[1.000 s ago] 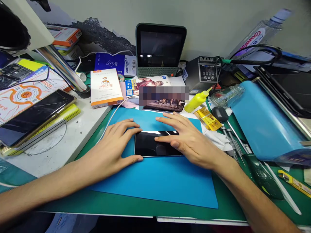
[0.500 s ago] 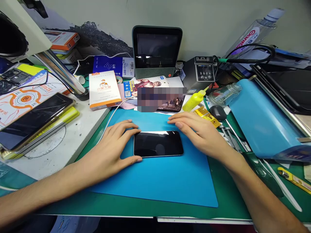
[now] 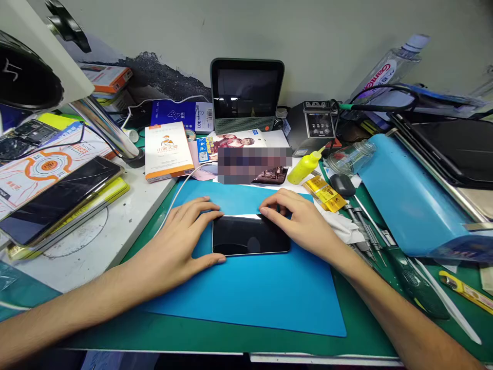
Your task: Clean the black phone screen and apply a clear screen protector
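Note:
A black smartphone [image 3: 248, 235] lies screen up on a blue work mat [image 3: 254, 288]. My left hand [image 3: 181, 239] rests at its left end, thumb against the near corner and fingers curved over the far corner, steadying it. My right hand [image 3: 298, 221] sits at the phone's right end with fingers curled onto the far edge near the top right corner. The phone's far edge shows a bright strip, perhaps slightly raised.
A green cutting mat [image 3: 358, 329] lies under the blue one. Yellow bottle [image 3: 304, 167], yellow packets [image 3: 325, 192], screwdrivers [image 3: 389, 252] and a blue roll [image 3: 416, 200] crowd the right. Boxes [image 3: 167, 151], a small monitor [image 3: 246, 95] and a soldering station [image 3: 316, 126] stand behind. Phones [image 3: 57, 198] stack at the left.
My right hand left the phone's screen, swung past its far right side, then came back to curl its fingers on the far edge. My left hand stayed put.

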A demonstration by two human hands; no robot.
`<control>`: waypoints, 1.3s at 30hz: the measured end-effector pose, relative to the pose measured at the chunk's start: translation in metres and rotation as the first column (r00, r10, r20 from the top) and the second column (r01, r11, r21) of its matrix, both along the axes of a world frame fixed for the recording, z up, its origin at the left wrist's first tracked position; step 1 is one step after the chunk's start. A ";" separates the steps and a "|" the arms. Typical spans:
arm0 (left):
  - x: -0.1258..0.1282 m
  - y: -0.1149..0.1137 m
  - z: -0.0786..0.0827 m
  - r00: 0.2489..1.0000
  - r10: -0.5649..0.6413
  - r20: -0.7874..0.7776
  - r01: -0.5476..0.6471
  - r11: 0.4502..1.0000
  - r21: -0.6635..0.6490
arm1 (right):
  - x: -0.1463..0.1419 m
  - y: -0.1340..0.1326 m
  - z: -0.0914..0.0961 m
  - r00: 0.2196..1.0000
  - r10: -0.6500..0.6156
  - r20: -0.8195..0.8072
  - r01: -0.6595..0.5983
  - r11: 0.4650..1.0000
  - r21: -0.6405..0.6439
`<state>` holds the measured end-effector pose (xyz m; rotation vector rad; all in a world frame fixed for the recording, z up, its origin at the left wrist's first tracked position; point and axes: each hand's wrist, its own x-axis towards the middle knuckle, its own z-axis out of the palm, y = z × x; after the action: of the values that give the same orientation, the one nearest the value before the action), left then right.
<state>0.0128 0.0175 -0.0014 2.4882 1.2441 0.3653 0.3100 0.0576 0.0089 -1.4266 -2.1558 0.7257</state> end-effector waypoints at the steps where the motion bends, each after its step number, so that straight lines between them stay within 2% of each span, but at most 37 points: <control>1: 0.000 0.000 0.000 1.000 0.000 0.003 0.000 1.000 0.000 | -0.001 0.000 0.000 1.000 -0.009 0.007 0.009 1.000 -0.001; 7: 0.000 0.000 -0.002 1.000 0.001 0.008 -0.001 1.000 0.007 | -0.003 0.002 -0.001 1.000 -0.012 0.026 0.012 1.000 0.019; 14: -0.001 -0.001 -0.001 1.000 -0.011 -0.008 0.011 1.000 0.006 | 0.010 0.009 0.006 0.997 0.066 -0.046 -0.071 0.989 -0.127; 18: 0.000 0.000 -0.003 1.000 -0.013 0.001 0.013 1.000 0.023 | 0.028 0.016 0.015 0.987 0.135 -0.087 -0.153 0.958 -0.242; 21: 0.000 -0.001 -0.004 1.000 -0.009 0.003 0.009 0.999 0.031 | 0.036 0.018 0.020 0.985 0.136 -0.104 -0.161 0.942 -0.294; 34: -0.001 0.001 -0.004 1.000 -0.024 0.003 0.024 0.999 0.032 | 0.026 0.015 0.010 0.994 0.074 -0.082 -0.091 0.969 -0.228; 39: 0.000 0.001 -0.003 1.000 -0.017 0.012 0.017 1.000 0.022 | 0.019 0.005 0.010 0.993 0.122 -0.006 -0.122 0.987 -0.100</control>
<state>0.0125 0.0181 -0.0046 2.5095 1.2201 0.3916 0.3293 0.0627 0.0185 -1.3523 -2.2513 0.8897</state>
